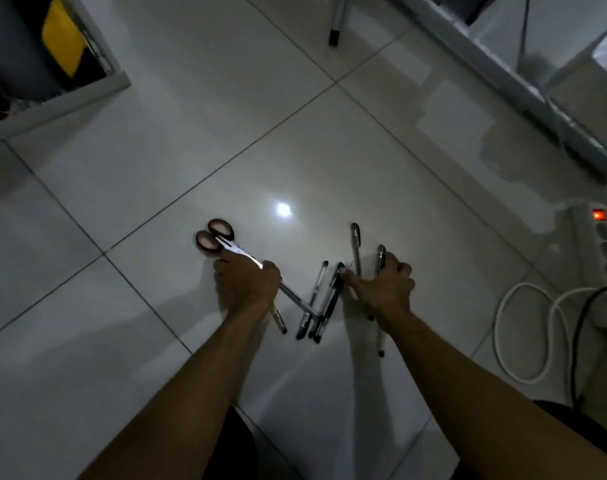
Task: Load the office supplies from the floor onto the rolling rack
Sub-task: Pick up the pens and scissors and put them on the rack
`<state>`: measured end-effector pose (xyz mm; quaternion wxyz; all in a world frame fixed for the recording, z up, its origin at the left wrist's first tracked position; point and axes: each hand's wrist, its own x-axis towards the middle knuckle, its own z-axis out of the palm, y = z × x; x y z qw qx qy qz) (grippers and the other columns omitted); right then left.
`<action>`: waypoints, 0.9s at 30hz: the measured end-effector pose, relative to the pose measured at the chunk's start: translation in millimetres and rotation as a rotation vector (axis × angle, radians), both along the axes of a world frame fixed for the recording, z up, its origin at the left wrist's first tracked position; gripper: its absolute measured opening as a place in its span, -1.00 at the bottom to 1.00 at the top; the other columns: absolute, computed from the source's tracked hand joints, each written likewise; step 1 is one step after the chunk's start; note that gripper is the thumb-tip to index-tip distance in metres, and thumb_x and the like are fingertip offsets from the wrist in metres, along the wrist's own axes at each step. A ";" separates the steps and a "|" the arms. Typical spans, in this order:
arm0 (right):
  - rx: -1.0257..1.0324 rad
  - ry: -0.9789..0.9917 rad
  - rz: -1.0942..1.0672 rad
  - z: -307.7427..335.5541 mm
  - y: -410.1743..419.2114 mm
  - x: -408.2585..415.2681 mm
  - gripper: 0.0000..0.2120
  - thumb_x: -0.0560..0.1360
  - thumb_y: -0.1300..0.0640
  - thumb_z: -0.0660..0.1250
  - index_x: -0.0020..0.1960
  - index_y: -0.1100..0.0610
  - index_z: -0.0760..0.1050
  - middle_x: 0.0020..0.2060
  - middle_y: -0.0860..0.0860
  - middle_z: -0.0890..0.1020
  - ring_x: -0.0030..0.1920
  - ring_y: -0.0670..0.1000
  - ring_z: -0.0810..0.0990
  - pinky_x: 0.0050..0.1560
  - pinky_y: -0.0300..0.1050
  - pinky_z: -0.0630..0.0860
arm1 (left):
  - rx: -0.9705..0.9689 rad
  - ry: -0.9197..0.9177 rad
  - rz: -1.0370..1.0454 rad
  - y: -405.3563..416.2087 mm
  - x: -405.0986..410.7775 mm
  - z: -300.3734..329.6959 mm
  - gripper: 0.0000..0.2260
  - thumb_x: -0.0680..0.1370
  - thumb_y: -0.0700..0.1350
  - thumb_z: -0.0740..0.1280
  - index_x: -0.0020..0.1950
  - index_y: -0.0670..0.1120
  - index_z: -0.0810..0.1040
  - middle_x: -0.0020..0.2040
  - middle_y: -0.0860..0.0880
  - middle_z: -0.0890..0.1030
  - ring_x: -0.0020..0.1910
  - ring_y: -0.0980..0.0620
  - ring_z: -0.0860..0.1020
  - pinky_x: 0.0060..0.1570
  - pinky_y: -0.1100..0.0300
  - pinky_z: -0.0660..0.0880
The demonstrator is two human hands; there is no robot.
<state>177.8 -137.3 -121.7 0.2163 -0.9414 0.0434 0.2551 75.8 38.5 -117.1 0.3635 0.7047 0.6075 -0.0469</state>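
Still early: left hand (pixel 244 282) is gripping scissors (pixel 216 235) and a pen, right hand (pixel 381 285) is closing round pens (pixel 317 306) on the floor; rack (pixel 63 102) waiting at ten o'clock.

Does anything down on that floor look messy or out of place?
Yes: several black pens lie scattered at crossed angles on the pale tiled floor, beside brown-handled scissors. A white power strip also sits there.

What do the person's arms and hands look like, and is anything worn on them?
Both forearms are bare; no sleeve reaches into view. The left hand and the right hand wear no glove, and no watch, ring or band shows. The dim light hides finer detail.
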 end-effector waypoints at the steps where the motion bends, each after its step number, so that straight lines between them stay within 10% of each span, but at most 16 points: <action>1: -0.002 -0.014 0.010 -1.8 3.4 -2.1 0.00 0.29 -0.34 0.46 0.52 0.06 0.11 0.40 0.12 0.21 0.39 0.22 0.19 0.26 0.20 0.37 | 0.002 -0.013 -0.004 3.0 -1.9 -1.0 -0.45 0.47 -0.08 0.35 0.36 -0.25 0.25 0.30 -0.26 0.39 0.23 -0.27 0.43 0.17 -0.08 0.46; 11: -0.026 -0.129 0.059 -9.3 16.8 -15.1 -0.13 0.32 -0.24 0.49 0.48 0.02 0.20 0.34 0.13 0.28 0.32 0.22 0.26 0.18 0.11 0.41 | -0.003 -0.217 -0.116 23.7 -32.7 -10.6 -0.66 0.47 -0.38 0.30 0.24 -0.30 0.45 -0.03 -0.21 0.60 -0.10 -0.05 0.53 -0.12 0.24 0.40; 16: -0.016 -0.107 0.056 -7.9 17.0 -13.3 -0.14 0.33 -0.18 0.51 0.48 0.03 0.18 0.33 0.12 0.26 0.30 0.23 0.26 0.11 0.08 0.42 | 0.022 -0.212 -0.106 19.2 -27.1 -9.6 -0.65 0.52 -0.01 0.40 0.13 -0.23 0.44 0.00 -0.20 0.58 -0.06 -0.12 0.56 -0.17 0.16 0.43; 22: 0.046 -0.101 0.028 -8.9 13.6 -15.8 -0.09 0.31 -0.09 0.56 0.49 0.07 0.15 0.34 0.15 0.27 0.29 0.23 0.28 0.16 0.07 0.41 | 0.201 -0.156 -0.170 13.7 -25.4 -2.5 -0.70 0.54 -0.13 0.33 0.17 -0.27 0.40 0.12 -0.27 0.44 0.02 -0.23 0.50 -0.07 0.01 0.46; 27: -0.131 -0.059 0.025 -7.8 12.7 -29.6 -0.03 0.26 -0.25 0.54 0.44 0.14 0.15 0.32 0.19 0.25 0.27 0.23 0.30 0.17 0.12 0.46 | 0.079 -0.014 -0.253 -25.0 -22.0 1.5 -0.27 0.50 0.21 0.32 0.44 -0.27 0.23 0.37 -0.24 0.29 0.30 -0.21 0.39 0.25 -0.06 0.44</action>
